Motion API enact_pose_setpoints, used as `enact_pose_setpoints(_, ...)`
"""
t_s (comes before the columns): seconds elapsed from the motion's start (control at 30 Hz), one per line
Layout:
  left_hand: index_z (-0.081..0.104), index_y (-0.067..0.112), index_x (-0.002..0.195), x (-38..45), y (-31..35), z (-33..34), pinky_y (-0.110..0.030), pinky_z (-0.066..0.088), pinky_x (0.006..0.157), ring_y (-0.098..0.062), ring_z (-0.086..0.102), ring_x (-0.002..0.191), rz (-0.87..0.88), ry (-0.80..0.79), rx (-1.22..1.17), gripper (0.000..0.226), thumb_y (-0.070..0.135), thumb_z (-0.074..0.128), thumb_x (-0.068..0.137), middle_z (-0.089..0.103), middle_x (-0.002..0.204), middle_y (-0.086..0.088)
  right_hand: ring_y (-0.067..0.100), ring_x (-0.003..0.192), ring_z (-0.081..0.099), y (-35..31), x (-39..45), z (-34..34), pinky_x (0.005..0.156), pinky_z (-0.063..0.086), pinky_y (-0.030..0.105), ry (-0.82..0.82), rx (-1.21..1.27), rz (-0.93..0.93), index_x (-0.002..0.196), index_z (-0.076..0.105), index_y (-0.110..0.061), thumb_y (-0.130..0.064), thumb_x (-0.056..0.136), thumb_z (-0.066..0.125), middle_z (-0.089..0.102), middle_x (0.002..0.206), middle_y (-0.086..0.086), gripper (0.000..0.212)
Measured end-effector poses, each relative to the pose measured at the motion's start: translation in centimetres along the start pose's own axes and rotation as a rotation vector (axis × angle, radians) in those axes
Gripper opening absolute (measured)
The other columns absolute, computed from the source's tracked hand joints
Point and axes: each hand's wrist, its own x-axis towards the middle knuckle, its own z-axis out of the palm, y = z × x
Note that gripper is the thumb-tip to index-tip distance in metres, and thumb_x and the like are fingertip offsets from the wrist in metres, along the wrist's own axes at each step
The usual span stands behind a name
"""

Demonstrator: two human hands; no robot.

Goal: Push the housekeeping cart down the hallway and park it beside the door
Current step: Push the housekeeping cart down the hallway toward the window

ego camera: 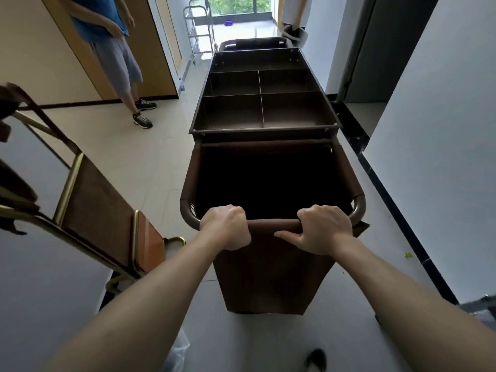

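1. Two bare forearms reach forward from the bottom edge toward a brown housekeeping cart [264, 108], which stands lengthwise in a tiled hallway, pointing away from the viewer.
2. The left hand [226, 227] is on the cart's near handle bar [271, 225], fingers curled together into a fist around it.
3. The right hand [323, 230] is on the same bar to the right, fingers [308, 214] hooked over the top and the thumb stretched along the bar toward the left hand.
4. Just beyond the bar hangs the cart's dark brown fabric bag [265, 277], its mouth open and its inside too dark to make out.
5. Past the bag sits the cart's top tray, split by dividers into four compartments with one long one behind them.
6. Left of the cart, near the viewer, stands a gold-framed trolley [107, 210] with brown panels.
7. Farther left of the cart, a person [118, 57] in a blue top and grey shorts stands beside a wooden door [150, 44].
8. Right of the cart runs a white wall with a dark doorway [386, 49].
9. Beyond the cart's far end stand a metal wire trolley [200, 30] and a bright window.
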Motion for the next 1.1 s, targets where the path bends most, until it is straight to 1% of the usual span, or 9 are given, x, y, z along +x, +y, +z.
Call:
enact_pose_setpoints(0.2,0.063,0.027,0.082,8.6,-0.6,-2.1,-0.030,0.055,0.051,-0.016,0.060,0.060,-0.053,-0.032,0.026,0.019,0.028,0.055,0.065,0.062,0.070,0.005,0.003,0.039,0.045,3.8,8.0,1.9,0.041,0.034,0.022,0.011,0.022,-0.016,0.056,0.047,-0.027,-0.097,0.074,0.023,0.046,0.047,-0.014,0.076)
enact_pose_setpoints(0.3,0.063,0.026,0.083,13.1,-0.7,-3.3,-0.031,0.052,0.053,-0.016,0.059,0.064,-0.104,-0.059,0.050,0.019,0.026,0.056,0.066,0.062,0.074,0.005,0.004,0.041,0.043,5.7,12.1,2.6,0.042,0.030,0.023,0.011,0.053,-0.021,0.055,0.042,-0.028,-0.097,0.074,0.027,0.045,0.048,-0.014,0.073)
enact_pose_setpoints(0.47,0.065,0.026,0.086,20.3,-0.7,-5.0,-0.034,0.056,0.062,-0.016,0.061,0.067,-0.171,-0.140,0.092,0.021,0.026,0.055,0.067,0.063,0.077,0.005,0.004,0.043,0.043,9.4,18.7,3.9,0.044,0.031,0.023,-0.031,0.109,-0.055,0.056,0.041,-0.029,-0.094,0.077,0.030,0.045,0.051,-0.015,0.069)
enact_pose_setpoints(0.6,0.061,0.028,0.081,26.2,-1.3,-5.8,-0.031,0.043,0.052,-0.016,0.056,0.065,-0.183,-0.100,0.100,0.020,0.027,0.052,0.063,0.060,0.076,0.005,0.008,0.047,0.051,12.6,23.9,5.5,0.048,0.042,0.025,-0.023,0.128,-0.086,0.062,0.050,-0.027,-0.093,0.079,0.028,0.050,0.054,-0.012,0.071)
enact_pose_setpoints(0.67,0.060,0.029,0.079,29.1,-1.6,-5.9,-0.030,0.040,0.049,-0.016,0.056,0.063,-0.168,-0.074,0.098,0.016,0.027,0.054,0.064,0.059,0.074,0.005,0.007,0.047,0.052,14.2,26.5,6.4,0.048,0.044,0.024,-0.009,0.128,-0.095,0.064,0.056,-0.026,-0.092,0.080,0.026,0.052,0.056,-0.012,0.074)
enact_pose_setpoints(0.77,0.059,0.029,0.077,33.5,-1.9,-6.2,-0.029,0.037,0.047,-0.016,0.056,0.061,-0.157,-0.027,0.087,0.014,0.026,0.055,0.064,0.059,0.072,0.005,0.005,0.044,0.047,16.6,30.5,7.4,0.044,0.036,0.022,0.020,0.118,-0.103,0.062,0.053,-0.027,-0.093,0.079,0.025,0.049,0.053,-0.013,0.073)
enact_pose_setpoints(0.9,0.061,0.029,0.079,39.8,-2.3,-7.4,-0.030,0.042,0.049,-0.016,0.056,0.061,-0.148,-0.003,0.060,0.021,0.025,0.052,0.061,0.059,0.071,0.005,0.003,0.041,0.041,19.4,36.2,8.5,0.041,0.029,0.022,0.027,0.088,-0.105,0.055,0.041,-0.029,-0.093,0.080,0.029,0.043,0.049,-0.015,0.069)
enact_pose_setpoints(1.0,0.065,0.030,0.079,44.7,-3.0,-8.1,-0.028,0.042,0.047,-0.014,0.056,0.060,-0.152,0.021,0.062,0.021,0.024,0.055,0.061,0.060,0.069,0.008,0.002,0.039,0.036,21.4,40.7,9.5,0.040,0.023,0.020,0.037,0.067,-0.088,0.052,0.036,-0.029,-0.093,0.079,0.030,0.040,0.047,-0.016,0.070)
enact_pose_setpoints(1.1,0.066,0.029,0.080,49.9,-3.7,-9.0,-0.028,0.044,0.049,-0.015,0.056,0.060,-0.130,0.042,0.058,0.024,0.026,0.053,0.060,0.059,0.069,0.007,-0.001,0.037,0.032,23.3,45.3,10.7,0.039,0.020,0.019,0.066,0.059,-0.068,0.051,0.032,-0.029,-0.093,0.079,0.032,0.035,0.045,-0.017,0.069)
